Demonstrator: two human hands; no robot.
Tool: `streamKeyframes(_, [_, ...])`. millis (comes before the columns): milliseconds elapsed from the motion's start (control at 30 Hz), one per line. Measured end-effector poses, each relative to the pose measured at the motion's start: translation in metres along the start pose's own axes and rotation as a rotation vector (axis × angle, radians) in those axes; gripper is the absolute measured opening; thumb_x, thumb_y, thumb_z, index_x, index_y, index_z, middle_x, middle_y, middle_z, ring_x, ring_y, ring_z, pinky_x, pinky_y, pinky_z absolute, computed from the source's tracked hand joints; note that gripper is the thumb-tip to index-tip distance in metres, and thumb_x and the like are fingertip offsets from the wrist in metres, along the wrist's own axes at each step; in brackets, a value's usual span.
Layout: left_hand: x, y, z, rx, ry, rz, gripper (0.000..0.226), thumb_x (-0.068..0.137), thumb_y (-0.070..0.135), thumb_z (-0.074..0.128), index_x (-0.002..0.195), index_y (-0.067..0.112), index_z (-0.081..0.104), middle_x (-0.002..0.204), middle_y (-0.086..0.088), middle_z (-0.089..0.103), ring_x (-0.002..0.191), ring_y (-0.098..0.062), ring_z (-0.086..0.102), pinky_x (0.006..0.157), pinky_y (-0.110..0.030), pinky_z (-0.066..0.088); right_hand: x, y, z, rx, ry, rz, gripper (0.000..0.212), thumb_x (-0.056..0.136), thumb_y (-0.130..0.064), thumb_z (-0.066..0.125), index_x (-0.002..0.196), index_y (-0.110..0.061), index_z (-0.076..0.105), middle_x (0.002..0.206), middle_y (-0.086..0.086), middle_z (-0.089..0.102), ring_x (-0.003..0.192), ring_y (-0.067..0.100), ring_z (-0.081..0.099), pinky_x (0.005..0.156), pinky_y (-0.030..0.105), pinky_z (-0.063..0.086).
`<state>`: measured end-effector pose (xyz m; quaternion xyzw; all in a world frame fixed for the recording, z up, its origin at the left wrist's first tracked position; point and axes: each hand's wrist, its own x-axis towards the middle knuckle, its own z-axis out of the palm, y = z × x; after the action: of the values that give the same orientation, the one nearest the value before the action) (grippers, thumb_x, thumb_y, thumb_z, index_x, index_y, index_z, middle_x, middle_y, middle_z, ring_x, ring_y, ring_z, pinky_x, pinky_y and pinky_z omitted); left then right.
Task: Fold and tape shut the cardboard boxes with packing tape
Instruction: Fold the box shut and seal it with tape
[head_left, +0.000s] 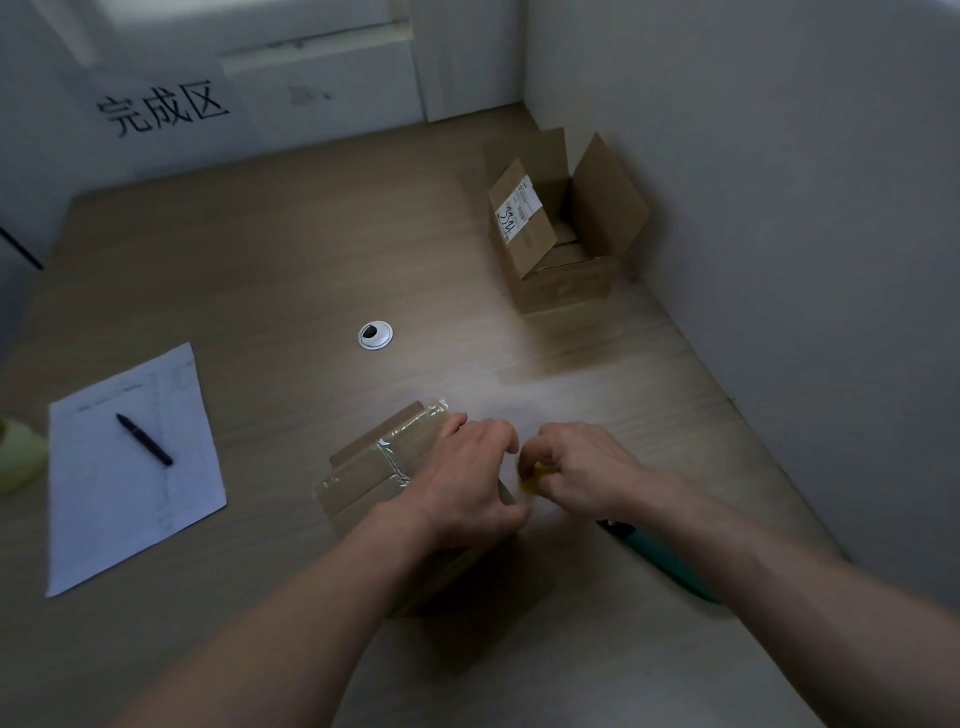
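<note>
The small brown cardboard box (395, 467), its flaps already folded down and clear packing tape shining across its top, stands on the pale wooden worktop (291, 249) at about 6 o'clock in the view, close to the person. The left hand (467, 483) rests on the right part of the box top, the fingers curved over the box's right edge and holding it in place. The right hand (576, 467), just beside the left one at 3 o'clock from it, pinches a small yellow piece (532, 475) between thumb and fingers; what it is exactly I cannot tell, perhaps a part of the tape roll or its cutter. A teal-handled tool (670, 564) lies partly under the right forearm. It seems that the tape strip is being ended or cut at the right edge of the box. To do this well, I think the left hand should press the tape flat near the edge while the right one pulls tight and tears cleanly, so that no wrinkle or loose end remains. A second brown cardboard box (561, 228) with open flaps waits at 1 o'clock, well apart.
</note>
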<state>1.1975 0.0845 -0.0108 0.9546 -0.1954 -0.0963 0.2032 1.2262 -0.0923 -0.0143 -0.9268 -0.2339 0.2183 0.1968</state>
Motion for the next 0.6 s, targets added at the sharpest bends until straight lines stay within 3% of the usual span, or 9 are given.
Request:
streamKeyframes(100, [0.000,0.000,0.001,0.020,-0.007,-0.008,0.052,0.065,0.052,0.061,0.104,0.022,0.045,0.087,0.012,0.040,0.084,-0.011,0.043,0.111,-0.035,0.017,0.004,0.003,-0.003,0.003,-0.018,-0.021,0.009,0.086,-0.025,0.063,0.085,-0.032,0.068,0.082,-0.014,0.053,0.080,0.010,0.054,0.061,0.023,0.037])
streamKeyframes(200, [0.002,0.006,0.004,0.009,-0.023,-0.068,0.056,0.058,0.063,0.040,0.098,0.025,0.040,0.080,0.012,0.042,0.088,-0.016,0.049,0.109,-0.034,0.016,0.006,0.001,-0.005,-0.025,-0.018,-0.018,0.011,0.080,-0.026,0.065,0.075,-0.035,0.062,0.074,-0.015,0.049,0.076,0.010,0.054,0.059,0.025,0.040])
streamKeyframes(333, [0.015,0.020,0.015,0.056,-0.021,-0.244,0.044,0.065,0.045,0.050,0.101,0.022,0.040,0.081,0.007,0.044,0.096,-0.023,0.051,0.107,-0.040,0.017,0.009,-0.001,-0.002,-0.172,0.162,0.053,0.012,0.075,-0.033,0.065,0.071,-0.033,0.053,0.074,-0.011,0.040,0.070,0.015,0.049,0.058,0.027,0.033])
streamKeyframes(500, [0.019,0.025,0.018,0.117,-0.015,-0.284,0.039,0.067,0.031,0.055,0.100,0.024,0.035,0.082,0.002,0.048,0.098,-0.026,0.054,0.104,-0.038,0.021,-0.006,0.028,-0.004,-0.109,0.236,0.248,0.016,0.083,-0.029,0.064,0.070,-0.027,0.055,0.085,-0.007,0.049,0.077,0.015,0.054,0.065,0.033,0.050])
streamKeyframes(600, [0.017,0.026,0.018,0.120,0.021,-0.284,0.037,0.068,0.025,0.054,0.102,0.024,0.037,0.084,0.000,0.054,0.095,-0.025,0.054,0.100,-0.036,0.024,-0.019,0.046,-0.003,0.001,0.283,0.338,0.013,0.084,-0.028,0.067,0.073,-0.029,0.060,0.086,-0.009,0.050,0.079,0.012,0.054,0.068,0.031,0.049])
